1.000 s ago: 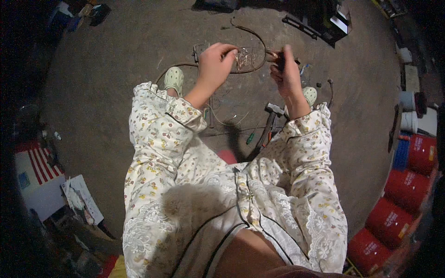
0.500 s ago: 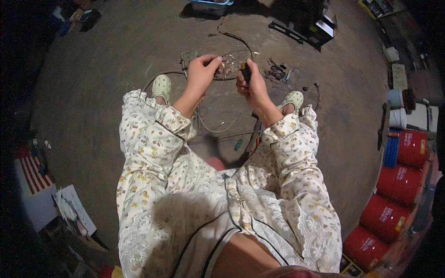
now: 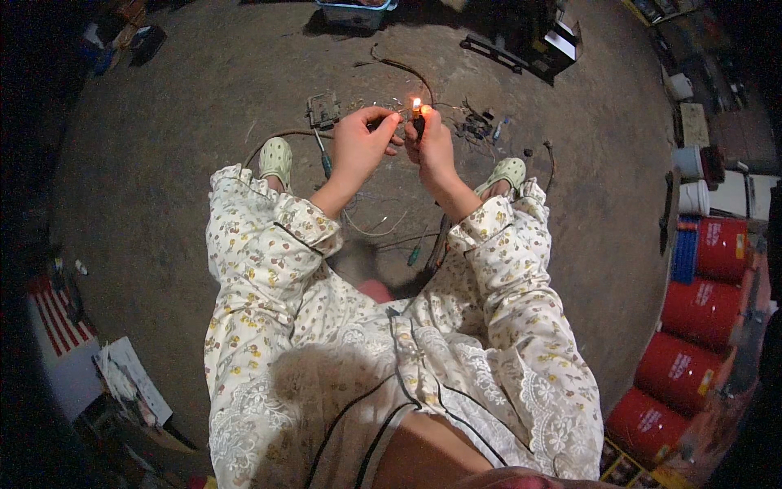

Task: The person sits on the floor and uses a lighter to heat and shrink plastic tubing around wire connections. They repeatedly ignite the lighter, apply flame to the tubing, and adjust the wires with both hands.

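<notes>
Right hand (image 3: 432, 147) grips a lit lighter (image 3: 418, 122); left hand (image 3: 362, 147) pinches a thin wire (image 3: 383, 124) beside the flame. Red labelled drums (image 3: 692, 310) stand far right.

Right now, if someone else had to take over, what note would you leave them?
Left hand: fingers pinch a thin wire end, held up to the flame.
Right hand: gripping a lit lighter, flame burning at its top.
On the floor: small metal part, screwdriver, loose wires between the feet.
Done: lighter is lit and at the wire.
Left: whether the wire end is finished heating cannot be seen.
</notes>
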